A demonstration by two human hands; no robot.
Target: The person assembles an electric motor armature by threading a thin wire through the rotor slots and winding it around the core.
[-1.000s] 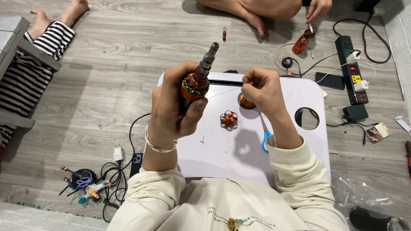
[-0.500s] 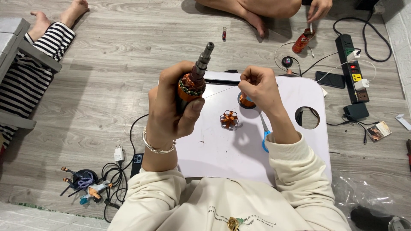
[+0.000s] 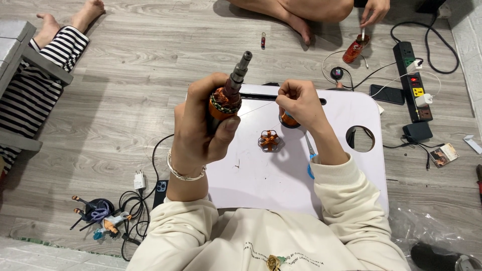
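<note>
Far left I see a seated person's striped trouser leg on the wood floor, bare feet up top. Lower left: a tangle of black cables with a white charger plug and a small figurine beside it. Then my left hand, wrapped tight around a motor armature, copper windings at the grip, grey steel shaft pointing up and slightly right, held above the left edge of the white lap table. A thin wire runs taut from the armature across to my right hand, whose fingers are pinched closed on the wire's end, hovering over the table's far side. Just under that hand sits a small copper wire spool; nearer me, an orange star-shaped winding part lies flat on the table, apart from both hands. Blue-handled scissors lie partly hidden beside my right forearm. Table has a round hole at right. Further right: a black phone, a black power strip with plugs in it. Top right, another person's hand holds a thin white stick over a red object.
</note>
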